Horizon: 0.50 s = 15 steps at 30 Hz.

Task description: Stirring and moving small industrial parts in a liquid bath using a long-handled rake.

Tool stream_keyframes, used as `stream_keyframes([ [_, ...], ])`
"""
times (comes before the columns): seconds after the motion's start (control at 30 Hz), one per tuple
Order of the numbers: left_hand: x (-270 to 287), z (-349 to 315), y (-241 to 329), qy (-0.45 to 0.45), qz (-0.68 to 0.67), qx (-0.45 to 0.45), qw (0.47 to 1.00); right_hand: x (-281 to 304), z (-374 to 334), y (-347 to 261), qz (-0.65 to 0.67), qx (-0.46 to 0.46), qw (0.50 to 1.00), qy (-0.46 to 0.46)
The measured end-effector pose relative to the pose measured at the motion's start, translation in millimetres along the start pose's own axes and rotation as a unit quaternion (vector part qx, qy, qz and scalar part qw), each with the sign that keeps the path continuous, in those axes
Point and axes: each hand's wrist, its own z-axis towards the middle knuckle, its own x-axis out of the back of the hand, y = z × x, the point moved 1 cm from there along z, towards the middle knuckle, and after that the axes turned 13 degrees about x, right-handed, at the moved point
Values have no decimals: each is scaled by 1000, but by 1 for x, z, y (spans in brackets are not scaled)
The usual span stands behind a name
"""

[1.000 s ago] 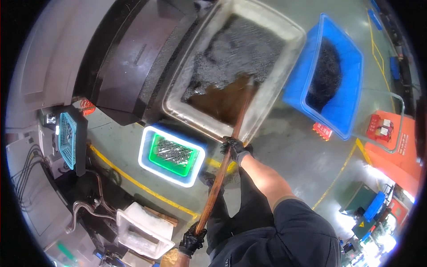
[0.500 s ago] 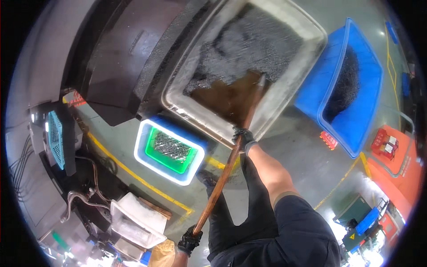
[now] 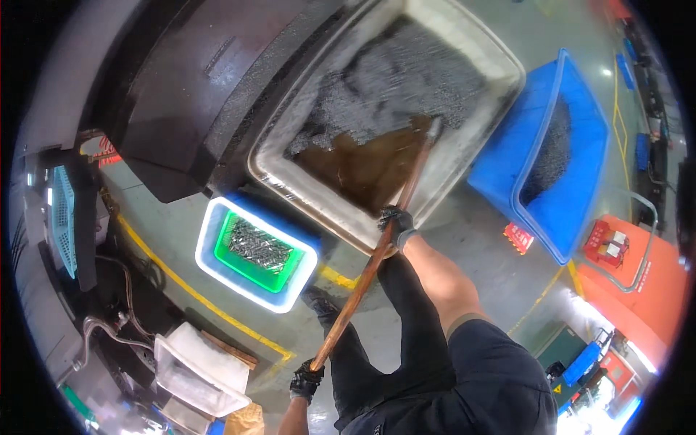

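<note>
A long wooden pole (image 3: 350, 304) slants from lower left up to the right. My left hand (image 3: 307, 380), in a black glove, is closed around its lower end. Farther up, my right hand (image 3: 396, 225), also black-gloved, wraps the shaft by the near rim of a big off-white tub (image 3: 478, 138). The pole's greyish far end (image 3: 434, 129) reaches into the tub, at the edge of a heap of small dark metal pieces (image 3: 399, 80). Brown tub bottom or murky liquid (image 3: 355, 170) shows nearer me; I cannot tell which. What is fixed to the pole's end is unclear.
A blue bin (image 3: 583, 152) with dark pieces stands right of the tub. At near left, a white-rimmed blue container (image 3: 206, 250) holds a green basket (image 3: 226, 254) of metal pieces. A dark machine (image 3: 174, 138) borders the left; an orange cart (image 3: 641, 290) stands at right.
The view has shifted, so surroundings sit farther left. The pole's far end has moved slightly away from me and rightward in the tub. Both hands keep their grip.
</note>
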Motion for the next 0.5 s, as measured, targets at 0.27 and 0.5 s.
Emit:
stream_keyframes([
  [0.27,27,-34,-26,55,17,-64,996,-33,-71,-33,36,41,995,-85],
  [0.5,32,-97,-111,190,27,-181,965,-72,-169,-49,61,-3,993,-104],
])
